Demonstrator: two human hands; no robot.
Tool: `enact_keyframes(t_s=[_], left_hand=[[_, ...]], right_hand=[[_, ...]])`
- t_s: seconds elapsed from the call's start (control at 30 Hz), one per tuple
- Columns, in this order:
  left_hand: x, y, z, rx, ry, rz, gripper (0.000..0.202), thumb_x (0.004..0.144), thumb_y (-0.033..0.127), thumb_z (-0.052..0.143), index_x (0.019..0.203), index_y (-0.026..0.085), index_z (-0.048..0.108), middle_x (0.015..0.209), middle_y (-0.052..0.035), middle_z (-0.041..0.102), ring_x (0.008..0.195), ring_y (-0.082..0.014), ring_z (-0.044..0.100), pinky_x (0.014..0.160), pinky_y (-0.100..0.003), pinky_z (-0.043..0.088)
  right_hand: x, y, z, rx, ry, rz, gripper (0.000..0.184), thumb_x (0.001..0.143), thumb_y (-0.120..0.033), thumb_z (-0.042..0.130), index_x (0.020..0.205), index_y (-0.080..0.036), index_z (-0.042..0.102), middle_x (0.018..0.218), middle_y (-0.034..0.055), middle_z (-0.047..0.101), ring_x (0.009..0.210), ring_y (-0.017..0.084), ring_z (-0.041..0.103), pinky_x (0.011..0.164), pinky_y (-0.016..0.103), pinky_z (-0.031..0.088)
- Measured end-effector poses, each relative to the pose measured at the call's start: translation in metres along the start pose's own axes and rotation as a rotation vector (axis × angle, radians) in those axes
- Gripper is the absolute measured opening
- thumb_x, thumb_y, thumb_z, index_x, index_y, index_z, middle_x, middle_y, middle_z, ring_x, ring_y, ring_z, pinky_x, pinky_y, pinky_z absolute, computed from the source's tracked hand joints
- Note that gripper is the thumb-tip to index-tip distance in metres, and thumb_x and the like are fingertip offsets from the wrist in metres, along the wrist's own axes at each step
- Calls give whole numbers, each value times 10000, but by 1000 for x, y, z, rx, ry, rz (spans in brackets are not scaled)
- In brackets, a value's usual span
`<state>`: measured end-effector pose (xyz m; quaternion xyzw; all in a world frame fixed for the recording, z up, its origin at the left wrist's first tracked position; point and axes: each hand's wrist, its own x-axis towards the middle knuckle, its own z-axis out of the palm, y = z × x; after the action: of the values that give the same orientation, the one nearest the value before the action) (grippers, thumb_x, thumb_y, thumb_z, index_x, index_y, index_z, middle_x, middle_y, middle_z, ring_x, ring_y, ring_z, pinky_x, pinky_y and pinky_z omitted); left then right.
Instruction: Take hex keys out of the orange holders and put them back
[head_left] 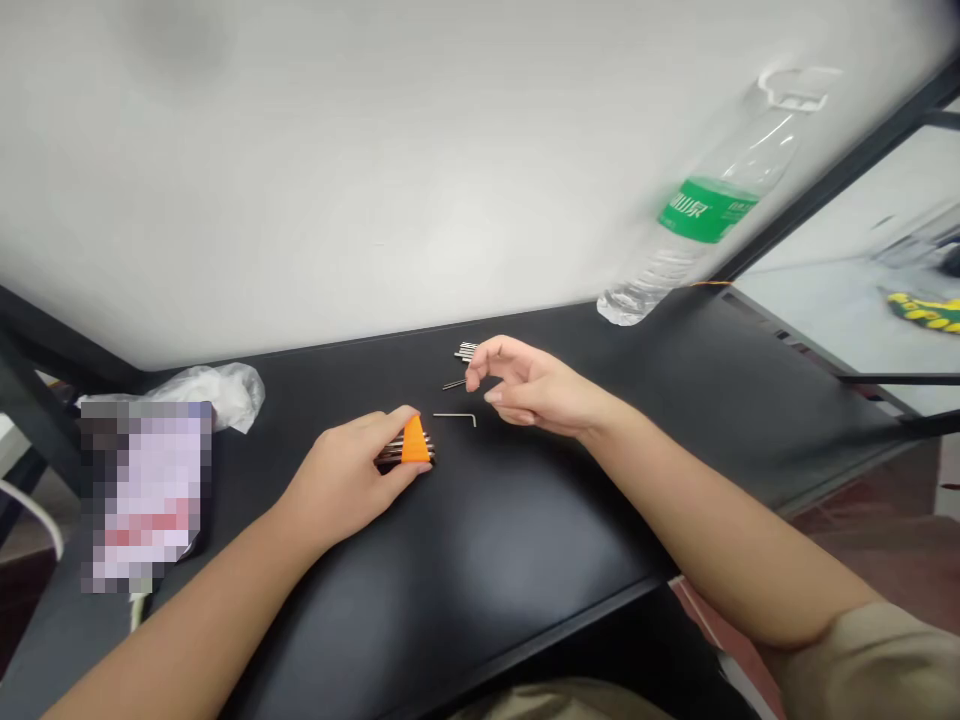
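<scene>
My left hand (pixel 352 470) is closed around an orange hex key holder (pixel 415 441), thumb on its far side and a finger on its near side. Several metal hex keys (pixel 391 450) run through the holder, partly hidden by the hand. Just beyond it, a small L-shaped hex key (pixel 454 415) lies on the black tabletop (pixel 480 560). My right hand (pixel 529 390) hovers past that key with fingers curled and thumb apart, apparently holding nothing. By its fingertips are thin dark metal pieces (pixel 453 385). A group of short silver rods (pixel 466 351) lies behind, partly covered by the hand.
A large clear water bottle (pixel 709 210) with a green label leans on the white wall (pixel 375 180) at the right. To the left are a crumpled plastic bag (pixel 232 392) and a blurred-out flat object (pixel 154 490) with a white cable (pixel 138 608). Black frame posts border both sides.
</scene>
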<state>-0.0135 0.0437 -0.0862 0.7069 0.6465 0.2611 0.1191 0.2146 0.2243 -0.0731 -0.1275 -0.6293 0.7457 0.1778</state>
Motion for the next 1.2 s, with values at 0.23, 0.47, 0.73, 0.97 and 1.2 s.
enact_keyframes(t_s=[0.23,0.47,0.73,0.97,1.2], left_hand=[[-1,1,1,-38,1,-1,314,903,378,674,1203,287,659,865,-11,676,735,-170,639,676,-252,496],[0,1,-1,-22,-21,8,303,910,377,667,1193,270,653,863,-12,665,735,-166,628,680,-249,488],[-2,-1,1,20,-57,-45,361,920,394,680,1261,304,603,918,7,658,777,-162,620,727,-264,484],[-2,0,1,-15,-80,-75,338,934,397,669,1250,304,596,926,9,646,809,-159,617,742,-258,491],[-2,-1,1,-35,-27,-32,345,920,376,679,1249,291,623,910,-6,664,775,-165,629,726,-261,512]], right_hand=[[4,7,9,186,-39,124,281,934,-273,710,1160,-211,555,1003,6,641,427,-20,279,401,167,200],[6,12,10,213,-76,162,240,995,-356,621,1176,-232,524,988,-8,623,412,-9,272,402,177,188],[8,20,18,-1096,79,-30,223,899,-342,718,1049,-196,637,1025,49,611,760,131,549,658,258,420],[0,14,38,-1574,20,62,42,855,-148,580,822,-165,560,891,63,619,669,146,511,578,290,330],[-3,10,35,-1197,-100,-275,93,906,-84,560,910,-177,570,847,4,594,747,121,524,703,247,419]])
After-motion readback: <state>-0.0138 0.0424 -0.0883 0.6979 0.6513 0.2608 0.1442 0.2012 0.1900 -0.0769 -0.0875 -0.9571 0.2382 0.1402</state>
